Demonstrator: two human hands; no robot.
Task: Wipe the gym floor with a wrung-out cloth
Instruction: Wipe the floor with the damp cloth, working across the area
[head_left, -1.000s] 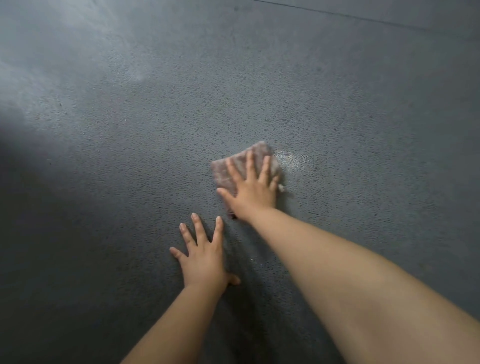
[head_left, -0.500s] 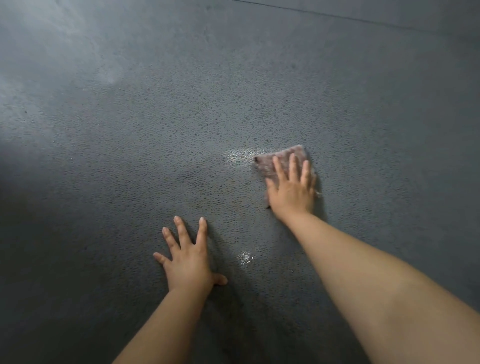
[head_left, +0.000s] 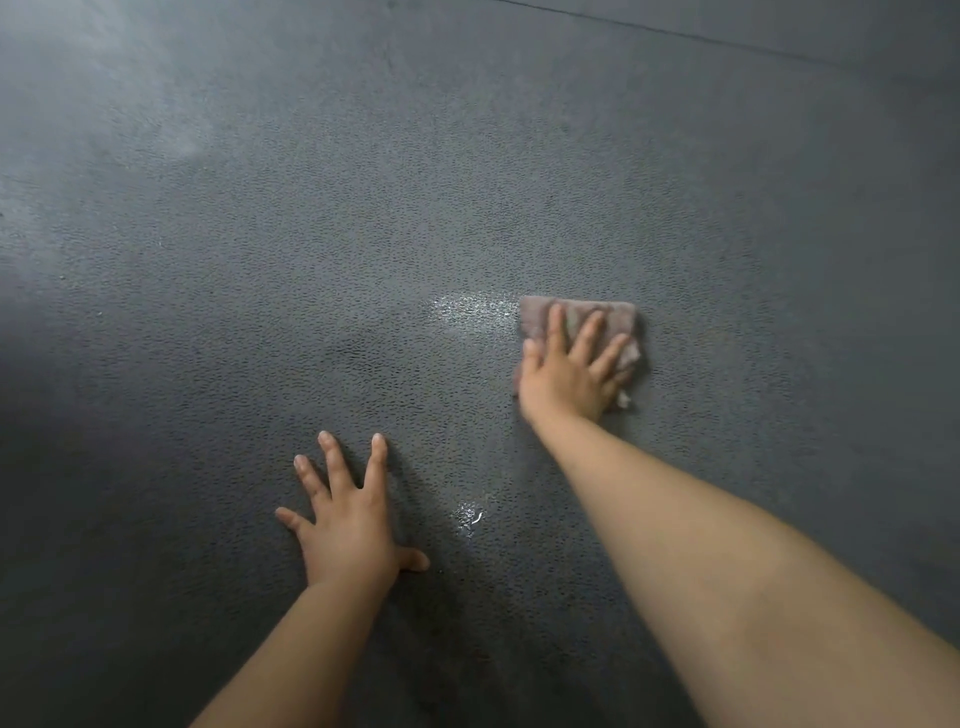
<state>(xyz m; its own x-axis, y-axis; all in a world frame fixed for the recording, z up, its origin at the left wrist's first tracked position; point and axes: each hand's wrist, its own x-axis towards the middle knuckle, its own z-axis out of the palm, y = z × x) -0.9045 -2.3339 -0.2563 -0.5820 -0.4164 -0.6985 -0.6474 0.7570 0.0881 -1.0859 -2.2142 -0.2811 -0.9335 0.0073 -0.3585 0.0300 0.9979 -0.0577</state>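
Note:
A folded pinkish-grey cloth (head_left: 613, 314) lies flat on the dark textured gym floor (head_left: 311, 234), right of centre. My right hand (head_left: 569, 371) presses down on it with straight, spread fingers, covering its near half. My left hand (head_left: 345, 519) rests palm-down on the bare floor, nearer and to the left, fingers spread. A wet, shiny streak (head_left: 470, 309) sits on the floor just left of the cloth.
A small glistening water spot (head_left: 470, 514) lies between my two arms. A thin seam line (head_left: 675, 34) crosses the floor at the far top right. Pale light falls on the floor at the far left.
My right hand has slid the cloth to the right, leaving a wet streak where it passed. My left hand has stayed planted on the floor.

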